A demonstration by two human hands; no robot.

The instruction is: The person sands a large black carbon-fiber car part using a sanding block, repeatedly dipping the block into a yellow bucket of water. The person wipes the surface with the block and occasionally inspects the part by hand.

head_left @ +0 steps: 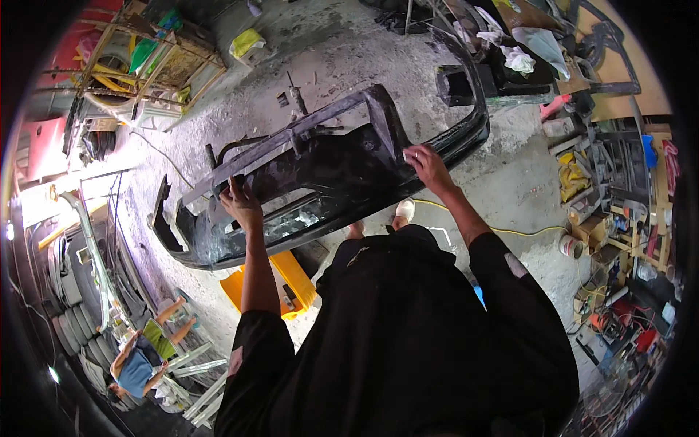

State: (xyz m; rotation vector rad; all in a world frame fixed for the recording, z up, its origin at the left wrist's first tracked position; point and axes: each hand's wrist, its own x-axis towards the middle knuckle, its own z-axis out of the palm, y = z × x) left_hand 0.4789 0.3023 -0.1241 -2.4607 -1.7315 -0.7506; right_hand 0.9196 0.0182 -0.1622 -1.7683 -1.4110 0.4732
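A long black car bumper (pixel 349 209) stretches across the floor area in front of me, its curved end reaching up to the far right. Along its upper side runs a grey, scuffed frame (pixel 320 116) around a dark opening. My left hand (pixel 242 206) is closed over the left part of that frame, fingertips at its edge. At the frame's right end, my right hand (pixel 431 171) is pinched around a small pale piece (pixel 409 156), held against or very near the black surface. What that piece is, I cannot make out.
A yellow-orange box (pixel 295 282) stands under the bumper's near side. A yellow cable (pixel 510 232) crosses the floor to the right, past cluttered shelves (pixel 590 240). A metal rack (pixel 167 73) is far left; another person (pixel 138 368) is lower left.
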